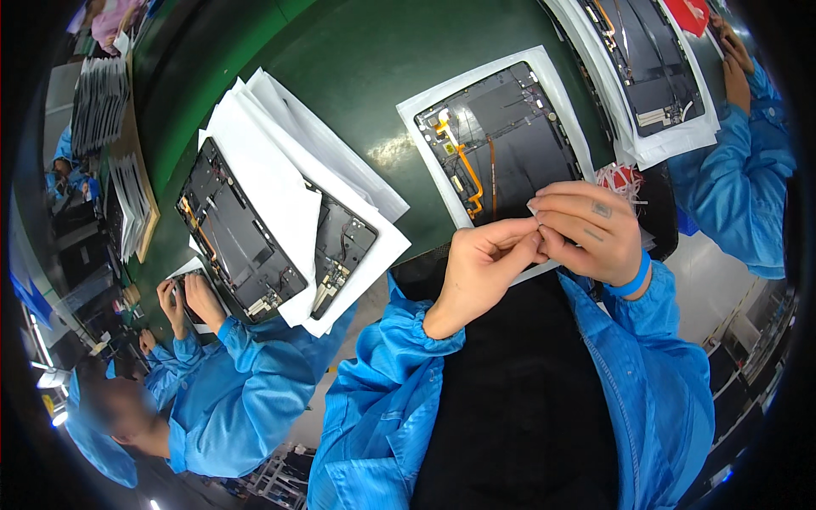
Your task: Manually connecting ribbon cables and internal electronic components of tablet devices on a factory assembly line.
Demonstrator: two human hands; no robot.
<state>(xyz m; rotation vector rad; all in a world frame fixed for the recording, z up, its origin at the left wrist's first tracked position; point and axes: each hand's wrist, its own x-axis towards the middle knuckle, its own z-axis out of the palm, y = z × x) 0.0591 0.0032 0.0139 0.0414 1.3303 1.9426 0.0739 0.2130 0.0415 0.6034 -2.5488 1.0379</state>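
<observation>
Both my hands meet at the fingertips over the near edge of a dark tablet housing (pixel 527 127). The thumb and forefinger of my left hand (pixel 489 259) are pinched together. My right hand (pixel 595 229), with a blue band at the wrist, is pinched against them. Whatever lies between the fingertips is too small or hidden to make out. An orange flex cable (pixel 468 174) runs along the left side of the housing, and a thin brown strip (pixel 493 161) crosses its middle. Beneath the housing lies a white sheet (pixel 410 108), its near part covered by my hands.
Left on the green table (pixel 357 59), more housings (pixel 234 234) lie among stacked white sheets (pixel 272 144). A co-worker in blue (pixel 246 399) handles something beside them. Another housing (pixel 646 68) on sheets is at upper right, near a second co-worker's sleeve (pixel 739 187). Red and white strips (pixel 623 181) sit by my right hand.
</observation>
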